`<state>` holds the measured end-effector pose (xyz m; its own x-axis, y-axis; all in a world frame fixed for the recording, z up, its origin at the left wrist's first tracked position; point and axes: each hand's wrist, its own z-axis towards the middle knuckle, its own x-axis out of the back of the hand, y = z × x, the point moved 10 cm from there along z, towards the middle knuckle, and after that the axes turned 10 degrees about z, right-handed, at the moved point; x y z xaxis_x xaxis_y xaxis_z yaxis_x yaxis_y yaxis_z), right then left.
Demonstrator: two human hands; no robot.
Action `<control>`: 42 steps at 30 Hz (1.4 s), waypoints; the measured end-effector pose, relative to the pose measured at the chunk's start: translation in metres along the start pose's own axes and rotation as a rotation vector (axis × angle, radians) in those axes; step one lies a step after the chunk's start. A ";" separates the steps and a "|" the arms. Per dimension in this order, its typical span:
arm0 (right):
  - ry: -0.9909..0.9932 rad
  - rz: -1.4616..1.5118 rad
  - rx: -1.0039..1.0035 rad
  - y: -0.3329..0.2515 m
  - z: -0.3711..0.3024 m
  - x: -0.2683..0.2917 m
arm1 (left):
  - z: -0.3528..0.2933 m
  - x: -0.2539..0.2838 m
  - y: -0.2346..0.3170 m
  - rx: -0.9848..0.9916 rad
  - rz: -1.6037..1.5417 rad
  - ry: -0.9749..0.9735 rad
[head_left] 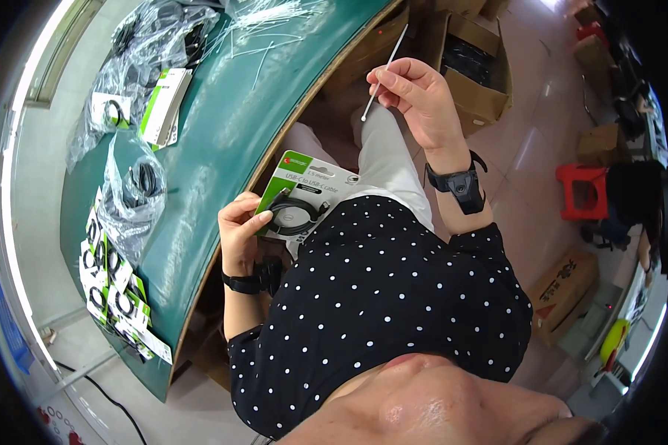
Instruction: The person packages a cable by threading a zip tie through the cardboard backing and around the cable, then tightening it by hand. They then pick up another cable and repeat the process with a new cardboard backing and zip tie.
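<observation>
My left hand grips the left edge of a green-and-white cable card, thumb on its front. A coiled black cable is fixed to that card, which is tilted in front of my body near the table edge. Farther up and to the right, my right hand pinches a thin white cable tie between thumb and fingers. The tie slants upward, its small head at the lower end, and is apart from the card.
The green table bears a pile of white cable ties, a stack of cards, bagged black cables and several carded cables. Cardboard boxes and a red stool stand on the floor to the right.
</observation>
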<state>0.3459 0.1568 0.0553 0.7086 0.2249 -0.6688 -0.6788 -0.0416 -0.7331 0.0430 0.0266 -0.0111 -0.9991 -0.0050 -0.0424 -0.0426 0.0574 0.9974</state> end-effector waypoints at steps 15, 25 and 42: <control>-0.200 0.079 -0.090 0.059 0.030 -0.023 | -0.002 -0.032 0.026 0.005 0.225 -0.074; -0.370 -0.322 0.072 0.056 0.031 -0.029 | 0.015 -0.073 0.055 -0.198 0.471 -0.146; -1.020 -0.567 0.404 0.057 0.001 -0.080 | 0.015 -0.120 0.107 -0.599 0.821 -0.065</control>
<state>0.2510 0.1374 0.0672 0.5708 0.7770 0.2655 -0.4638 0.5720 -0.6765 0.1579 0.0484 0.0998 -0.7182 -0.1335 0.6829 0.6466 -0.4906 0.5842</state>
